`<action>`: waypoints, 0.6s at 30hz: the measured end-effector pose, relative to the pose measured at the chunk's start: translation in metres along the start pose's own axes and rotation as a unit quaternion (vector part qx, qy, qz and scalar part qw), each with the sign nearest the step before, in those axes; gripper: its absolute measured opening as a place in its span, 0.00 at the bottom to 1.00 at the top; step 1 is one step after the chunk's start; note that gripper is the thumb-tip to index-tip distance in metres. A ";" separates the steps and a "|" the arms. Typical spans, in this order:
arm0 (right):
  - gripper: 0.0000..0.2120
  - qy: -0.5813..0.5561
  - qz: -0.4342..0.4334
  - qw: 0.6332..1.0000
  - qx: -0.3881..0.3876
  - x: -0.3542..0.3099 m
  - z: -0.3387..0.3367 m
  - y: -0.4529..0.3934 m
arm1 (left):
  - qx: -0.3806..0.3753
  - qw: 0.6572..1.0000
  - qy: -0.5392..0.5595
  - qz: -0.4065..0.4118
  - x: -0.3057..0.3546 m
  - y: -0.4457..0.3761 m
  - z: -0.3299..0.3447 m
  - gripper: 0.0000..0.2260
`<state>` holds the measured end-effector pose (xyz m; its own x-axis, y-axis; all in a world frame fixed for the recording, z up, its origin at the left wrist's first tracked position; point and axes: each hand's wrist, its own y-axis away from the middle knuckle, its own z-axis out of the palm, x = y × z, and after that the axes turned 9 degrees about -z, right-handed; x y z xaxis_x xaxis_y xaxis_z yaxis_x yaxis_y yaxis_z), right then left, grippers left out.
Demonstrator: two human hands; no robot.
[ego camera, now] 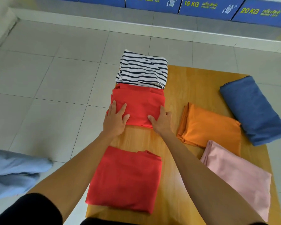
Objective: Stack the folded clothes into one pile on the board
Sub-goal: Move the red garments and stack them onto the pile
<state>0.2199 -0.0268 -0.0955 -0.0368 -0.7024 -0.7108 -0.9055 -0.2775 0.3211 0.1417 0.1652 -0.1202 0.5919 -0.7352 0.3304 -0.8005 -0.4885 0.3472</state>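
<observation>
While both hands sit on the middle red shirt (pixel 138 103), nothing is stacked yet, so I'd call this the very start of the pile. The left hand (pixel 115 119) lies flat on the near left corner with fingers spread and straight, pointing away from the person. The right hand (pixel 161 121) is at the near right corner, thumb on top of the cloth and fingers tucked along the side edge; can't tell if they're actually under it, but it looks like the start of a grip.

That shirt lies straight ahead of the hands on the left strip of the board (pixel 193 82), its far edge touching the striped shirt (pixel 143 70) beyond it. Its long axis looks to run roughly away from the person, though it's close to square. Both hands are about equally near, one per corner, so it's a two-handed lift if anything.

Another red shirt (pixel 125 179) sits closer in, between the forearms, apart from the middle one with bare board showing between. My guess is the held one gets pulled back onto it, or pushed forward onto the stripes. Over on the right are the orange (pixel 208 127), pink (pixel 237 176) and blue (pixel 251 109) ones, well apart from the hands.
</observation>
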 end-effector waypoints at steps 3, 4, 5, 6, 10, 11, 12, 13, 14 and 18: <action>0.39 -0.028 0.008 1.000 0.008 0.000 0.001 0.002 | -0.033 0.999 0.019 -0.003 0.001 -0.007 -0.008 0.27; 0.39 -0.033 0.009 0.999 0.010 0.000 0.001 0.005 | -0.042 0.998 0.037 -0.008 0.001 -0.005 -0.011 0.27; 0.38 -0.035 0.008 0.999 0.013 0.001 -0.001 0.009 | -0.046 0.997 0.061 -0.012 0.000 0.001 -0.015 0.27; 0.37 -0.038 0.009 0.999 0.016 0.003 -0.002 0.015 | -0.043 0.995 0.092 -0.018 -0.001 0.009 -0.018 0.27; 0.39 -0.039 0.051 0.997 0.040 0.026 -0.009 0.055 | 0.000 0.975 0.209 -0.080 -0.026 0.070 -0.029 0.30; 0.40 -0.043 0.069 0.996 0.045 0.034 -0.010 0.072 | -0.002 0.968 0.218 -0.128 -0.037 0.090 -0.029 0.31; 0.40 -0.050 0.090 0.994 0.049 0.041 -0.010 0.088 | -0.016 0.957 0.220 -0.188 -0.049 0.109 -0.027 0.34; 0.39 -0.055 0.110 0.991 0.047 0.049 -0.010 0.104 | -0.040 0.943 0.220 -0.248 -0.059 0.128 -0.026 0.36; 0.36 -0.057 0.128 0.989 0.040 0.056 -0.010 0.119 | -0.067 0.927 0.222 -0.295 -0.067 0.147 -0.023 0.38; 0.38 -0.036 0.142 0.988 -0.048 0.066 -0.010 0.170 | -0.113 0.914 0.248 -0.300 -0.075 0.207 -0.004 0.27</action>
<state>0.0675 -0.1271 -0.0814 -0.3177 -0.7129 -0.6252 -0.8096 -0.1393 0.5702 -0.0682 0.1209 -0.0695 0.9328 -0.0363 0.3586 -0.3110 -0.5839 0.7499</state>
